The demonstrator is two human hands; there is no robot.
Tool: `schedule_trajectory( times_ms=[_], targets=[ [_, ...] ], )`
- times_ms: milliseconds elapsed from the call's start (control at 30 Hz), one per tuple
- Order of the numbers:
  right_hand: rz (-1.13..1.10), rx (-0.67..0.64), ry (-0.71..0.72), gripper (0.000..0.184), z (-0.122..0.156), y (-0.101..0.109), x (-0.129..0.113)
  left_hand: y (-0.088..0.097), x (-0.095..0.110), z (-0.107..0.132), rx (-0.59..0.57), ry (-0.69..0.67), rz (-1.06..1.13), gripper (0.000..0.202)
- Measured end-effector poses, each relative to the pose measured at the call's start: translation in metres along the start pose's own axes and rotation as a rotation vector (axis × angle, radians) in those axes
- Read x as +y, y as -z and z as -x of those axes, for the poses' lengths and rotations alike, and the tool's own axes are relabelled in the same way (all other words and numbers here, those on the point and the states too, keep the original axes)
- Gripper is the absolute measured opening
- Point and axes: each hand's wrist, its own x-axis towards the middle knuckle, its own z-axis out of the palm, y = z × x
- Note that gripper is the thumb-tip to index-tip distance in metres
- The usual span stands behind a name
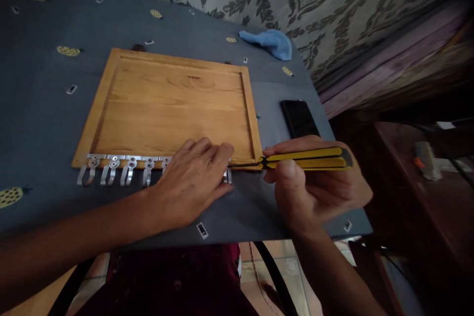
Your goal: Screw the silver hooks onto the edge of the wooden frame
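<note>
A shallow wooden panel with a raised frame [174, 103] lies on the table. Along its near edge runs a metal hook rail [132, 162], its several silver hooks jutting over the edge. My left hand [192, 177] is closed over the right part of this rail and hides some of the hooks; one hook end shows by the fingertips. In my right hand [314, 187] is a screwdriver with a yellow and black handle [307, 159]. Its thin shaft points left along the panel's near right corner, towards my left fingers. The tip is hidden.
A dark phone [299, 118] lies right of the panel, and a blue cloth [270, 43] sits near the wall. The grey table cover [40, 108] has a pineapple print. At the far right stands a dark red surface [403, 163] with objects on it.
</note>
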Motion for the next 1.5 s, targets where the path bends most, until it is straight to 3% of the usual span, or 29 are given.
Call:
schedule_trajectory(
  times_ms=[500, 600, 733, 867, 1000, 1333, 1500],
  targets=[
    [-0.084, -0.060, -0.002, 0.010, 0.003, -0.003, 0.005, 0.000, 0.000, 0.001, 0.019, -0.005, -0.001, 0.040],
    [-0.127, -0.174, 0.018, 0.019, -0.004, 0.003, 0.003, 0.000, 0.000, 0.001, 0.016, -0.003, 0.001, 0.040],
    [-0.168, -0.406, -0.056, 0.032, -0.018, 0.017, 0.002, 0.000, 0.001, 0.002, 0.017, -0.003, 0.009, 0.039],
    [-0.268, -0.521, -0.102, 0.023, -0.023, 0.025, 0.006, 0.000, 0.001, 0.001, -0.008, 0.014, 0.024, 0.038],
    [-0.272, -0.470, -0.136, 0.019, -0.014, 0.023, 0.006, 0.002, 0.001, 0.000, -0.018, 0.016, 0.033, 0.035],
    [0.060, -0.250, -0.085, 0.013, 0.006, 0.005, -0.009, -0.001, 0.000, 0.001, 0.014, -0.001, 0.036, 0.031],
    [0.041, -0.223, -0.116, 0.011, 0.007, 0.002, -0.013, -0.001, -0.001, 0.000, 0.012, 0.006, 0.034, 0.031]
  ],
)
